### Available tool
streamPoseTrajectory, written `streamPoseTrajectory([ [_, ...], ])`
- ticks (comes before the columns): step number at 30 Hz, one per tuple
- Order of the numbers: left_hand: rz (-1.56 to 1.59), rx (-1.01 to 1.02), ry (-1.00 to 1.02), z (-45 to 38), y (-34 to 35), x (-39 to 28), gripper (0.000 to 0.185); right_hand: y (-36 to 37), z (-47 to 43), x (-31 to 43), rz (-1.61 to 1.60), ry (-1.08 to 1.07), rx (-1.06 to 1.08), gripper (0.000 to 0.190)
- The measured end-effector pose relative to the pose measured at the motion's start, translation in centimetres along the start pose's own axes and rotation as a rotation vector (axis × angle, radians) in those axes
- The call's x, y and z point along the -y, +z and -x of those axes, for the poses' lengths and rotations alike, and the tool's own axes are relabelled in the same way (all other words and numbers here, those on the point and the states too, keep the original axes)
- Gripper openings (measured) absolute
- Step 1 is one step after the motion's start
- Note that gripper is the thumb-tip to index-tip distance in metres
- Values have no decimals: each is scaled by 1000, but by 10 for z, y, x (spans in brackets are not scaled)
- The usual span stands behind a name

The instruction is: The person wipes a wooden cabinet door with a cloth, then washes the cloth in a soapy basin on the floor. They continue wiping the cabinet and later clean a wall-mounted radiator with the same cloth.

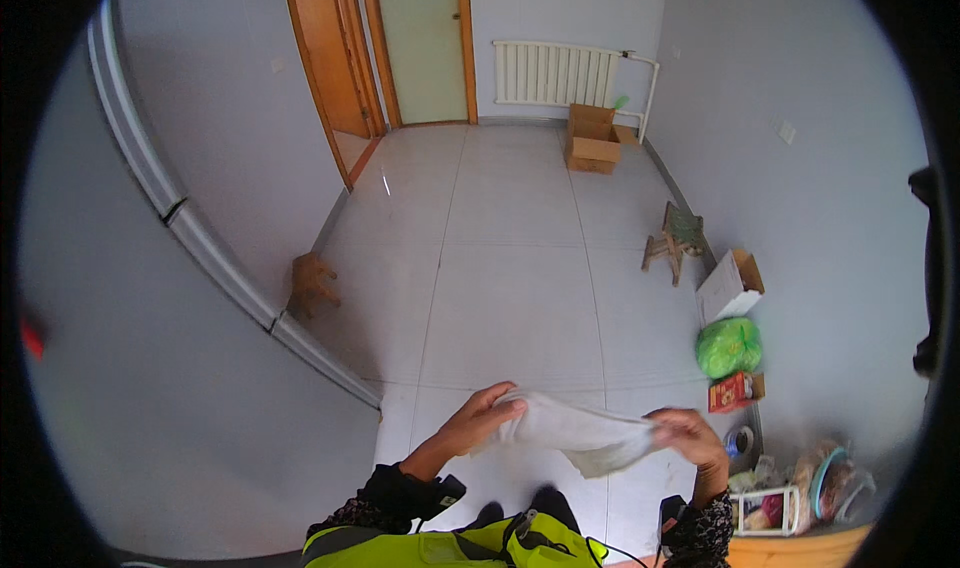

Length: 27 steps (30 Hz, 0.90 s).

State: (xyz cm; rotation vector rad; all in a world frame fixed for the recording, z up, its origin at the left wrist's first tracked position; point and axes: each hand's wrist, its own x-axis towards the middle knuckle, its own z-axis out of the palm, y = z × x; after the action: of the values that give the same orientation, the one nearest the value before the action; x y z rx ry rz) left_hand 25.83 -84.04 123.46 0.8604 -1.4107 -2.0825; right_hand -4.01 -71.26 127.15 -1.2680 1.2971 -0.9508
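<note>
A white cloth (574, 425) is stretched between my two hands above the tiled floor. My left hand (487, 416) grips its left end, thumb on top and fingers behind. At the other end, my right hand (684, 433) pinches the cloth and looks slightly blurred. A lower flap of the cloth hangs down near my right hand. Both sleeves are dark and patterned, with a small black device at each wrist.
Along the right wall stand a folding stool (679, 238), a white carton (729, 290), a green plastic bag (729, 347) and a red box (731, 393). A white rack (795, 509) is at lower right. A cardboard box (592, 152) stands by the radiator (555, 73); a wooden stool (311, 283) is left.
</note>
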Motion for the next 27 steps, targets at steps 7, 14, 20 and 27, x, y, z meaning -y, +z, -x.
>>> streamPoseTrajectory([
  [7,-190,-208,189,-190,-16,-59,37,0,-203,-69,-42,-183,-197,37],
  [14,-723,-626,-13,-325,-108,-100,50,-62,-378,-60,224,-194,95,43],
  [20,-469,-453,-103,-410,-208,-113,41,-118,-512,-49,329,-232,101,50],
  [27,-333,-461,-95,-527,-321,-144,20,-179,-674,2,512,-252,-141,59],
])
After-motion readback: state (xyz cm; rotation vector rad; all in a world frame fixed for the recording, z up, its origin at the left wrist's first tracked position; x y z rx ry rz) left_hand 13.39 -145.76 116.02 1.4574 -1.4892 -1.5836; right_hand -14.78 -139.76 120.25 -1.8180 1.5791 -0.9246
